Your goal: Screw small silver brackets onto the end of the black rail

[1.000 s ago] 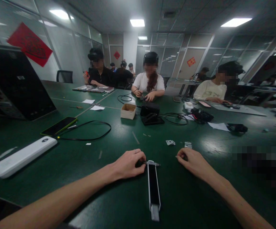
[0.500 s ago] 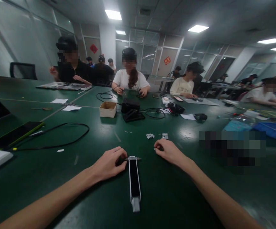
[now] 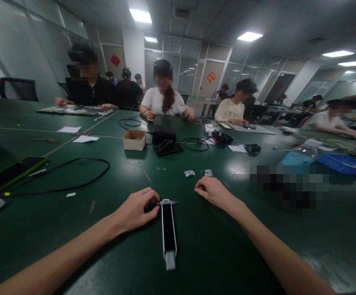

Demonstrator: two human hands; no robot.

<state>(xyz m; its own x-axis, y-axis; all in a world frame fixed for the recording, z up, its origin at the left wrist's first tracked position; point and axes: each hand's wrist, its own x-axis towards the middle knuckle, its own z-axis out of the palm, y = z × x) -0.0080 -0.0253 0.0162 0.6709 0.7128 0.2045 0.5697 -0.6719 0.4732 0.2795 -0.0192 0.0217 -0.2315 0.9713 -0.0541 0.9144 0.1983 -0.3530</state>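
My left hand (image 3: pixel 136 209) rests on the green table (image 3: pixel 215 246) with fingers curled around a small dark object I cannot make out, touching the far end of a long black and silver rail (image 3: pixel 168 229). My right hand (image 3: pixel 211 191) lies to the right of the rail's far end, fingers curled on something small and hidden. Two small metal pieces (image 3: pixel 189 173) (image 3: pixel 208 173) lie just beyond my right hand.
A cardboard box (image 3: pixel 134 139), a black device with cables (image 3: pixel 165 141), a black cable loop (image 3: pixel 73 180), a phone (image 3: pixel 12 172) and a blue tray (image 3: pixel 345 163) lie on the table. Several people sit working along the far side and at the right.
The view has swung to the right, so things at the left slid out of frame. Both hands stay by the rail's far end, in the same pose.
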